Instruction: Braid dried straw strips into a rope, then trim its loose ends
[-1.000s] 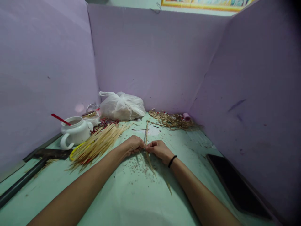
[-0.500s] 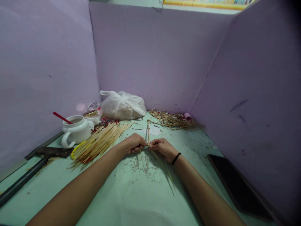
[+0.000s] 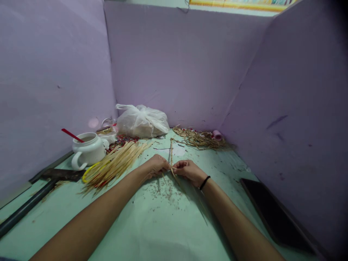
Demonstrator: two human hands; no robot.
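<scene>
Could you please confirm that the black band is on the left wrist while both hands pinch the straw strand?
Not quite: the head view shows the black band on the right wrist. The left hand and right hand do pinch the straw strand.

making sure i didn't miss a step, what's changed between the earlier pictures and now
The loose strand ends by the right hand have swung right, toward that forearm. Whether single strands changed fingers is too small to tell. The left hand and right hand both keep pinching the straw cord; the white mug, straw bundle and plastic bag stayed put.
</scene>
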